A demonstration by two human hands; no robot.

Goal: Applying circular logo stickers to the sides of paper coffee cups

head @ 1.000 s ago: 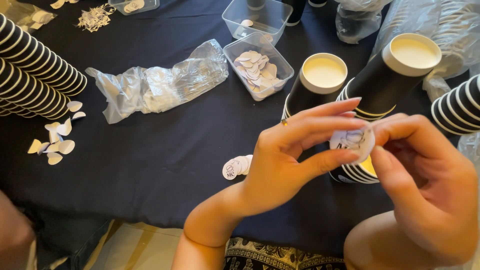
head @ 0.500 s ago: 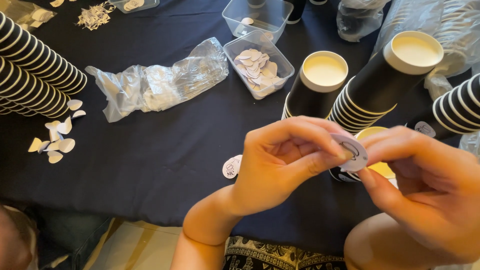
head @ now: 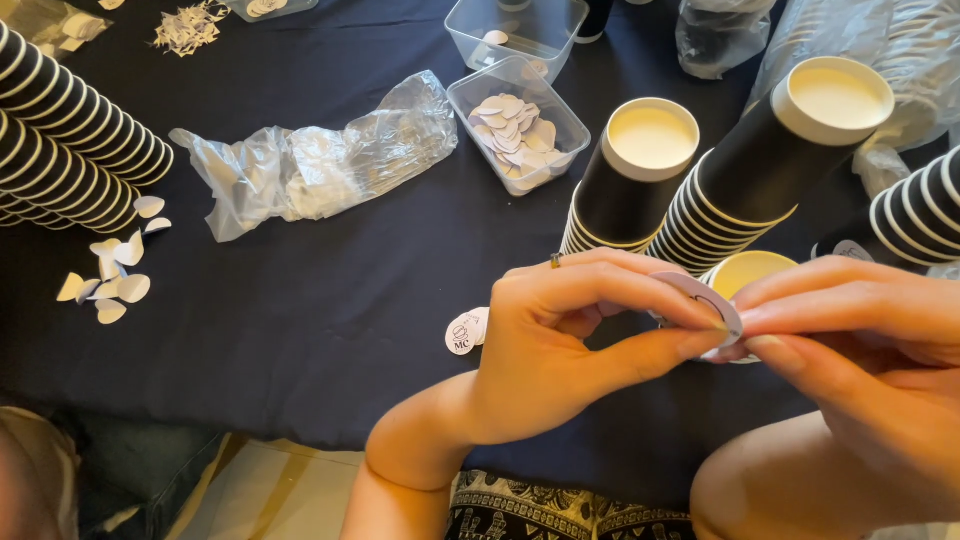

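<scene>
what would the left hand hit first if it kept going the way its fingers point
The left hand points rightward, so it would likely first meet the right hand, whose fingertips already pinch the same round sticker. Depth is unclear.

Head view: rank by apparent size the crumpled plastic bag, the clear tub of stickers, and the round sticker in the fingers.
1. Crumpled plastic bag
2. Clear tub of stickers
3. Round sticker, smallest though nearest the camera, pinched by the left hand and right hand
</scene>
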